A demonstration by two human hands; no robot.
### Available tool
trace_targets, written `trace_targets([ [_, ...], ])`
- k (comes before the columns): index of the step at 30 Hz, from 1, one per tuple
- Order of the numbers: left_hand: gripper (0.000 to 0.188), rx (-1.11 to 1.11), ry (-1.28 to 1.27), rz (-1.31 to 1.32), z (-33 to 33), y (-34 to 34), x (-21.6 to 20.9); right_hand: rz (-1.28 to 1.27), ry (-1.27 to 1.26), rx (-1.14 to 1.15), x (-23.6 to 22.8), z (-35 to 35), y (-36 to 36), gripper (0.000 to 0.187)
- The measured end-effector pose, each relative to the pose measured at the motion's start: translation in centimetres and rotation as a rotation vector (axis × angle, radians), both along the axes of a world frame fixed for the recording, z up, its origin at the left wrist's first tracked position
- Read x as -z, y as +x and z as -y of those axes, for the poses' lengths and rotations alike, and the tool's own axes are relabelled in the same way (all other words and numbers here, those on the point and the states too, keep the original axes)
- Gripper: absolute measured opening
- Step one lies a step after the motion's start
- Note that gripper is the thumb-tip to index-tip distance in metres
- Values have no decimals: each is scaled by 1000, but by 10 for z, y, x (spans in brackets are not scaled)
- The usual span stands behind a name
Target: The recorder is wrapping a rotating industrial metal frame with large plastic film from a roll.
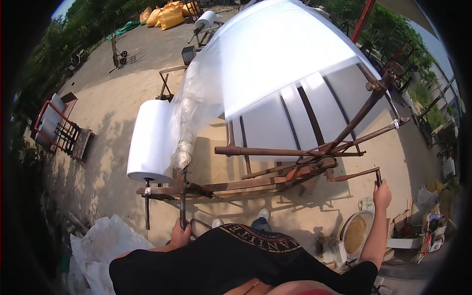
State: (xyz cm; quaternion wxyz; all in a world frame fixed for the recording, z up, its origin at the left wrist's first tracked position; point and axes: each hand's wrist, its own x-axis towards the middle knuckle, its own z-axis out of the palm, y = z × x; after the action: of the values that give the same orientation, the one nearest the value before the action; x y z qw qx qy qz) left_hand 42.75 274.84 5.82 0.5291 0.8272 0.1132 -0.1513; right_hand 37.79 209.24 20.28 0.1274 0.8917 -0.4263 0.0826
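My left hand (180,233) is closed round the lower end of an upright rusty metal bar (183,199). Above it, the bar meets a bunched twist of clear film (186,130). My right hand (382,194) grips the dark handle of a bent crank (355,175), which joins the rusty winding frame (275,151). White plastic film (280,49) lies stretched over the slats of this frame, its near edge slanting across them. Left of the twist, a thick roll of white film (150,140) sits on a rod, and thin clear film runs beside it.
Crumpled white sheeting (105,246) lies at the lower left. A round basin (358,232) and assorted tools stand near my right forearm. Farther left is a red-framed cart (64,128) with rolls; a hand truck (117,51) and yellow sacks (164,16) are at the back.
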Motion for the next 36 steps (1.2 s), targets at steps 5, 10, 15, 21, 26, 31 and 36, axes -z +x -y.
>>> trace_targets([
  [5, 10, 1, 22, -43, -2, 1, 4, -13, 273, 348, 161, 46, 17, 23],
  [10, 7, 4, 12, 5, 4, 5, -8, -79, 691, 187, 278, -47, 35, 36],
  [15, 8, -11, -120, -26, 0, 6, 1, 98, 1506, 119, 258, -198, 39, 24],
  [21, 10, -2, -283, -47, 5, 7, 4, 148, 2115, -16, 73, -240, 25, 22],
  [26, 9, -36, -287, -59, 1, 0, 9, 98, 1366, -165, -61, -182, 30, 20],
  [31, 9, -44, -297, -51, 3, 2, 7, -144, -18, -70, -62, -67, 27, 24],
  [36, 9, -45, -146, -49, 3, 1, -7, -92, 57, 186, 45, 32, 35, 23],
])
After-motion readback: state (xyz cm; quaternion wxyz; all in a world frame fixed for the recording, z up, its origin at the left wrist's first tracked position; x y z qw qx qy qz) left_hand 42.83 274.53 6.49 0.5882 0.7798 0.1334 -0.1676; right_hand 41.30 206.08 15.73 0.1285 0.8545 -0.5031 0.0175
